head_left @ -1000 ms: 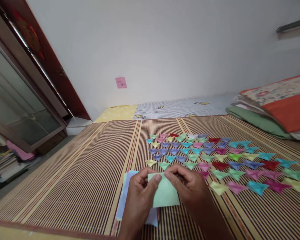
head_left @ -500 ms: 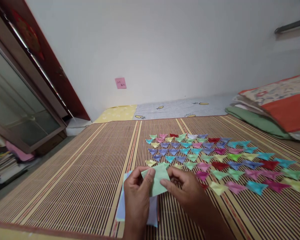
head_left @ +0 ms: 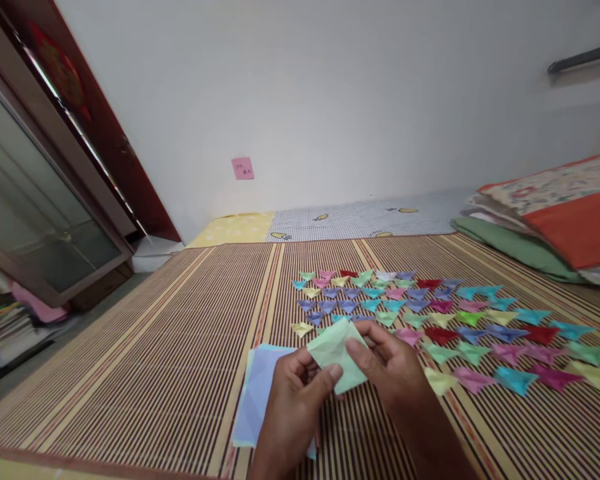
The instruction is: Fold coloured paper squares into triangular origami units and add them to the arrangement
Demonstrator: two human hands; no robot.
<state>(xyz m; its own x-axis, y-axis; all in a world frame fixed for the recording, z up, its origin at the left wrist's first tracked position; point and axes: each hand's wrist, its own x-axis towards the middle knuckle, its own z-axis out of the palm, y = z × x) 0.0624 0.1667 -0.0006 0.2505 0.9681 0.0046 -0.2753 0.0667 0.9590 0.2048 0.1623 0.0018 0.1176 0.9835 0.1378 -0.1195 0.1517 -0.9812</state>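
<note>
A pale green sheet of folded paper [head_left: 337, 357] is held up between both hands, creased and roughly square, tilted with a corner upward. My left hand [head_left: 300, 393] pinches its lower left side, thumb on the front face. On the right side, my right hand [head_left: 387, 367] grips the same paper with its thumb pressed on the front and fingers behind. Beneath and left of my left hand lies a stack of coloured paper sheets [head_left: 260, 387], lilac on top, partly covered by the hand and forearm. Rows of small folded paper shapes [head_left: 440, 333] in many colours spread beyond and right of my hands.
All of this rests on a striped woven mat [head_left: 190, 360]. Folded bedding [head_left: 570, 220] is piled at the right. A checked cloth [head_left: 330, 223] runs along the white wall, which bears a pink note [head_left: 243, 169]. Books [head_left: 7, 330] stand at the far left.
Both hands have shifted right with the green paper, which has turned so a corner points up. My right thumb has moved higher onto its face. More of the paper stack shows.
</note>
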